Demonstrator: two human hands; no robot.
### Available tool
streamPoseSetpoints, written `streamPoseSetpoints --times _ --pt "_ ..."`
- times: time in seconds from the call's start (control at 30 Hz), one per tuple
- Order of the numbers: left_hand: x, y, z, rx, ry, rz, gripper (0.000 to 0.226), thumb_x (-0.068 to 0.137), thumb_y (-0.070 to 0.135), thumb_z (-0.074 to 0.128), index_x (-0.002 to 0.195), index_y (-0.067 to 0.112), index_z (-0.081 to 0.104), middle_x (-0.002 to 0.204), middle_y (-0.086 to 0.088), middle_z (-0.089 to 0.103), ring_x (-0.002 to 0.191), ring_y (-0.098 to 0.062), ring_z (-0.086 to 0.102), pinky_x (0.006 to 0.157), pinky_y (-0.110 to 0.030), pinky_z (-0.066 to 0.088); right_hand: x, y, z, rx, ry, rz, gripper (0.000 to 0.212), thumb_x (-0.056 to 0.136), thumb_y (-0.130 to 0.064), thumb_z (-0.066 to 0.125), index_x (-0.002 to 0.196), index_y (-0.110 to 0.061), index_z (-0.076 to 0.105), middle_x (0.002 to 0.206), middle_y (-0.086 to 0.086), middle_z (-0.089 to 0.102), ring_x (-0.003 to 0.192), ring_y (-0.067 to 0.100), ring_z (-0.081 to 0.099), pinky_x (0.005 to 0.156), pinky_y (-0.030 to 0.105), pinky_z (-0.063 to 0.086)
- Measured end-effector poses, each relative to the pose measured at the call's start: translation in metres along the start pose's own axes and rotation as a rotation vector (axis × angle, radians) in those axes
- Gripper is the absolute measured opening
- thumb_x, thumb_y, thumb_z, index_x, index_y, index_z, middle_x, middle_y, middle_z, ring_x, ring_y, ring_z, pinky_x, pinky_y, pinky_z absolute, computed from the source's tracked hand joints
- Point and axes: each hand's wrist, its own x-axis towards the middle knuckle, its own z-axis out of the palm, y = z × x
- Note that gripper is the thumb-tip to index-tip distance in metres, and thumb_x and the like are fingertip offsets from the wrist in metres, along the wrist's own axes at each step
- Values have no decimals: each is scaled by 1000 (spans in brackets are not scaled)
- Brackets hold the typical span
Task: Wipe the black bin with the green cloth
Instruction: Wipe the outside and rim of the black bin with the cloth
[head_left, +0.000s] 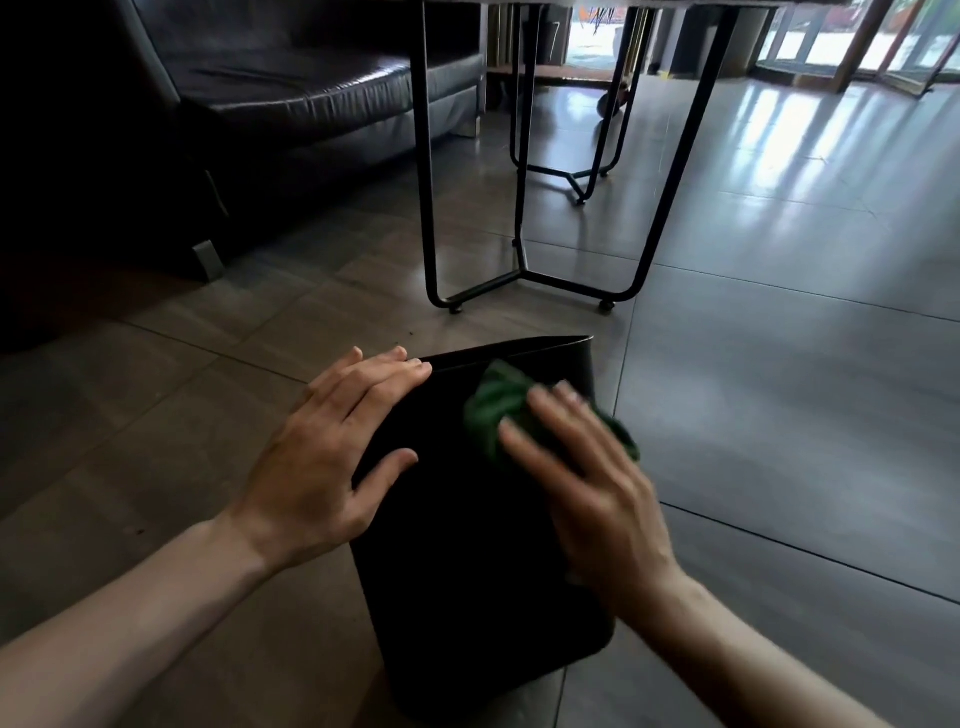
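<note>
The black bin (457, 561) lies tipped on its side on the floor, its open rim pointing away from me. My left hand (327, 462) rests flat on the bin's left upper edge, fingers spread, thumb on the top face. My right hand (587, 483) presses the crumpled green cloth (498, 410) against the top face near the rim. The cloth sticks out ahead of my fingers and also to the right of them. My right hand is blurred.
A black metal table frame (524, 270) stands just beyond the bin, with a second frame (571, 176) behind it. A dark leather sofa (291, 98) fills the upper left. Grey floor tiles (779, 364) stretch to the right.
</note>
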Motion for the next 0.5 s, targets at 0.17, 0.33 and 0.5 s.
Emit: streamPoseSetpoints --times 0.17,0.33,0.5 --pt "-2 2 -1 -1 8 -3 66 92 32 62 152 13 45 151 1 51 151 -14 40 129 -35 21 8 -1 5 -1 78 115 45 100 -2 62 143 -15 64 158 18 49 151 39 40 112 60 48" --pt "-3 5 -2 -4 12 15 66 91 31 63 152 12 46 151 1 52 151 -14 40 128 -39 25 -58 -21 12 -68 -240 -414 42 109 -15 47 149 -21 56 162 11 45 155 37 33 118 52 42" --pt "-2 6 -1 -5 14 -15 66 90 30 64 151 11 48 149 -1 54 148 -17 44 128 -39 25 -9 2 -3 10 -30 12 50 97 -4 71 143 -21 63 157 14 51 151 34 41 111 54 50"
